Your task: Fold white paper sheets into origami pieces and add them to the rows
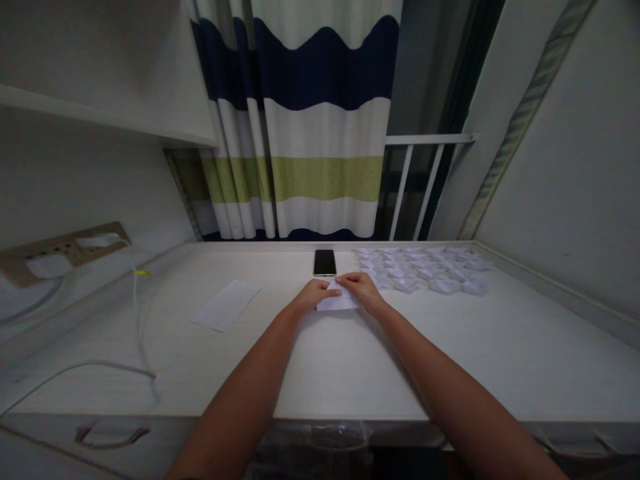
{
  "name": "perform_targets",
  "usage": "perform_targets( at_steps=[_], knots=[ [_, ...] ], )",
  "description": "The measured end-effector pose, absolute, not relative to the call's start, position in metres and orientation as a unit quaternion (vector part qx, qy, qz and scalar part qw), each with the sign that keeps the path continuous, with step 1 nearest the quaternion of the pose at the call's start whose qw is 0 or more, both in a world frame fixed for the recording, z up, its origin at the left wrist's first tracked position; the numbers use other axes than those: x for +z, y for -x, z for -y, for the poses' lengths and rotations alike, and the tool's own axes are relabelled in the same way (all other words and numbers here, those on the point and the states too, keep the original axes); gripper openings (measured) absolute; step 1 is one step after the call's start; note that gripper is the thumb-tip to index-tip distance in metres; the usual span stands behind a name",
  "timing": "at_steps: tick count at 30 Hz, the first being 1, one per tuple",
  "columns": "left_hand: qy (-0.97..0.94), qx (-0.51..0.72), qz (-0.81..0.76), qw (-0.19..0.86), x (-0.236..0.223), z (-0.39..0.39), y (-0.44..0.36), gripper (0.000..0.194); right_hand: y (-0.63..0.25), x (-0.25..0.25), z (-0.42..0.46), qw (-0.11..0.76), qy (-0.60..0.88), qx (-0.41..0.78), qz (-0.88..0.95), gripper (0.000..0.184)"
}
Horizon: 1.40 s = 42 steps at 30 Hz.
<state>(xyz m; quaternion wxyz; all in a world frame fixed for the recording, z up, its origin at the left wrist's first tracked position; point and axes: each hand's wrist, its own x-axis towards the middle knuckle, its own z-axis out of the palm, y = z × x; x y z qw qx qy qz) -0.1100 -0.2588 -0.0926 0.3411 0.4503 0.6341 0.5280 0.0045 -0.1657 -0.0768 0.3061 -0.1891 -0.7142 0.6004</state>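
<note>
A partly folded sheet of white paper (pixel 338 302) is held between my two hands just above the middle of the desk. My left hand (pixel 314 295) grips its left side, thumb lying across the front. On the upper right side, my right hand (pixel 361 289) pinches the paper near its peak. The paper narrows to a point at the top and has a straight lower edge. Right behind it lies a dark-screened phone (pixel 325 263). Several folded white paper pieces (pixel 420 269) sit in rows to the right of my right hand.
Flat white sheets (pixel 227 305) lie on the desk (pixel 345 373) to the left. A white cable (pixel 135 300) hangs from the wall power sockets (pixel 70 250); another cable (pixel 95 363) crosses the desk's left front. Behind are a striped curtain (pixel 325 133) and a white railing (pixel 430 139).
</note>
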Motion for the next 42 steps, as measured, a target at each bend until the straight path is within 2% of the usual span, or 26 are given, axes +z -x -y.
perform_targets(
  at_steps=[8,20,30,42],
  knots=[
    [-0.453,0.509,-0.647,0.343,-0.096,0.257,0.115,0.040,0.000,-0.082,0.161,0.341,0.162,0.547,0.747,0.024],
    [-0.460,0.510,-0.630,0.362,-0.098,0.256,0.115,0.037,0.001,-0.082,0.164,0.323,0.148,0.554,0.752,0.024],
    [-0.412,0.592,-0.559,0.409,-0.088,0.260,0.103,0.041,0.000,-0.079,0.161,0.339,0.158,0.574,0.729,0.021],
    [-0.445,0.589,-0.566,0.368,-0.094,0.256,0.109,0.039,-0.001,-0.079,0.161,0.349,0.167,0.583,0.715,0.020]
  ],
)
